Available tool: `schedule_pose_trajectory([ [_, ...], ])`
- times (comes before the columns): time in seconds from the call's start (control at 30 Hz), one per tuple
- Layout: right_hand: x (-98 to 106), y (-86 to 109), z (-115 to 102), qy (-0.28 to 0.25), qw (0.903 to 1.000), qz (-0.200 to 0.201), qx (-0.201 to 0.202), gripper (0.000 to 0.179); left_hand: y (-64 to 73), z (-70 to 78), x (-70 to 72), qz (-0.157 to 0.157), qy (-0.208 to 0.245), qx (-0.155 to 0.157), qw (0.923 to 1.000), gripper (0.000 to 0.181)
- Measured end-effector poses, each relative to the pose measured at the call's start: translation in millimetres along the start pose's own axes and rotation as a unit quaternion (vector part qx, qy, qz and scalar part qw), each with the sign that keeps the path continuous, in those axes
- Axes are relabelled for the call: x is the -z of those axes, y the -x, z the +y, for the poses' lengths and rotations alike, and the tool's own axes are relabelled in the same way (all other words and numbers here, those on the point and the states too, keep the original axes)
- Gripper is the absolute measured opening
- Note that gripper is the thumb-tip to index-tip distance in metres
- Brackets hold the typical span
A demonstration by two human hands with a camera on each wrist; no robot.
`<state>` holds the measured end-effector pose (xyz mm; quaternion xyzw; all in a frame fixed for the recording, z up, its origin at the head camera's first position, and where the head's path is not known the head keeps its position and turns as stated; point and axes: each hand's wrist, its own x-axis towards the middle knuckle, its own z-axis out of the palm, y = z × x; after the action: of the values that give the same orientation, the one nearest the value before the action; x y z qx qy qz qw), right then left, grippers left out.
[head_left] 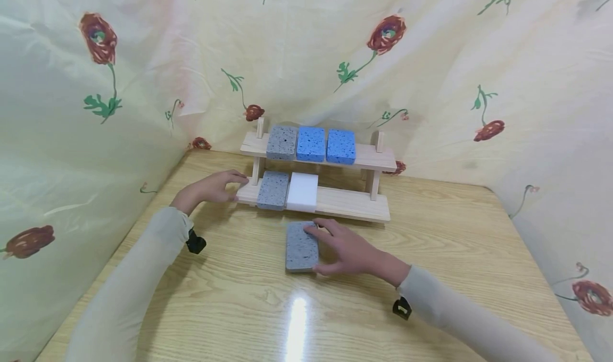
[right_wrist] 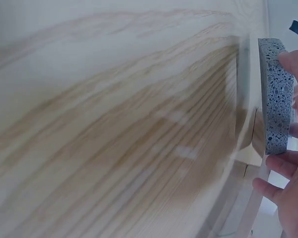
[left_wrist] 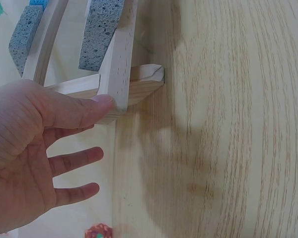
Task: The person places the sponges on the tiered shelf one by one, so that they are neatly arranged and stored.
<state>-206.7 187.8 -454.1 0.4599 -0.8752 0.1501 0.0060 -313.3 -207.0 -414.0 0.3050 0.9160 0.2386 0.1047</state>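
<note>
My right hand [head_left: 345,247] grips a grey speckled sponge [head_left: 300,247] by its edges, in front of a small two-tier wooden shelf [head_left: 354,203]. In the right wrist view, the thumb lies at one end of the sponge [right_wrist: 278,99] and fingertips touch the other, with the sponge held above the table. At the shelf's left end, my left hand [head_left: 217,186] pinches the lower board between thumb and fingers. The left wrist view shows the thumb on the board's end [left_wrist: 120,79], the other fingers spread behind. A grey sponge [head_left: 273,190] and a white block [head_left: 303,191] sit on the lower tier.
On the upper tier stand a grey sponge [head_left: 281,142] and two blue sponges [head_left: 311,144]. The shelf stands on a wood-grain table [head_left: 230,298], near its back edge. Flower-patterned cloth [head_left: 306,48] hangs behind and at both sides.
</note>
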Motion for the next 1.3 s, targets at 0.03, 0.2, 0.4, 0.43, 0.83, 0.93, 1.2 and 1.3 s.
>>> schedule_pose_trajectory([
  [0.03,1,3.2,1,-0.002,1.0000,0.001,-0.004,0.090,0.0,-0.1,0.0,0.000,0.000,0.000,1.0000,0.054],
  [0.2,9,18.8,3,0.002,0.9997,0.007,-0.022,0.090,0.2,0.4,0.3,-0.002,0.000,0.001,1.0000,0.056],
  [0.4,13,34.5,11,0.019,0.9989,0.029,-0.031,0.089,0.5,2.2,0.9,-0.005,0.001,0.003,1.0000,0.055],
  [0.43,15,36.5,12,0.017,0.9988,0.034,-0.031,0.089,0.4,2.4,0.8,-0.006,0.003,0.004,1.0000,0.055],
  [0.83,39,50.7,23,0.022,0.9952,0.079,-0.054,0.090,3.6,5.2,2.7,-0.005,-0.002,-0.001,1.0000,0.055],
  [0.93,45,52.1,25,0.028,0.9940,0.091,-0.054,0.090,3.0,4.7,2.7,-0.005,-0.001,0.003,1.0000,0.055],
  [1.2,55,53.8,30,0.043,0.9921,0.101,-0.060,0.090,2.8,5.4,3.1,-0.010,0.002,0.006,0.9999,0.055],
  [1.3,59,53.5,32,0.045,0.9911,0.109,-0.062,0.090,3.3,6.5,3.1,-0.010,0.001,0.005,0.9999,0.055],
])
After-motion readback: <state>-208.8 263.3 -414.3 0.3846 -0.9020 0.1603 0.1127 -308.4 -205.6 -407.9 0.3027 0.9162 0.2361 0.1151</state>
